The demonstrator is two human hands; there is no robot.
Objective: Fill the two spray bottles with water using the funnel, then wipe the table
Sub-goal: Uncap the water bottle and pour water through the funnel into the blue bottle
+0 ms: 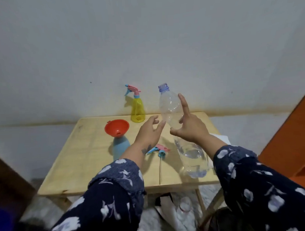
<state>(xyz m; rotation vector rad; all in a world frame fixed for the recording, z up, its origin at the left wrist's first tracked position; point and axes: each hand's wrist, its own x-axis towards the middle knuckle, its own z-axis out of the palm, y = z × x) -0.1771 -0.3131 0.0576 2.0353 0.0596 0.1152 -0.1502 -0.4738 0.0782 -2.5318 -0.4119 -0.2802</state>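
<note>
A big clear water bottle [170,106], uncapped, tilts over the wooden table [77,152] with some water in its lower end. My right hand [188,126] holds it around the middle, thumb on the left side and index finger stretched up the right side. My left hand [148,131] is open, its fingertips at the bottle's left side. The blue spray bottle [121,147] stands at the left with the red funnel [116,127] in its neck. Its loose sprayer head [158,148] lies on the table. The yellow spray bottle [137,110], sprayer on, stands at the back.
A white cloth [220,137] lies at the table's right edge, partly behind my right arm. An orange object [287,136] stands to the right, dark furniture [10,182] to the left. A clear container [184,206] sits on the floor under the table.
</note>
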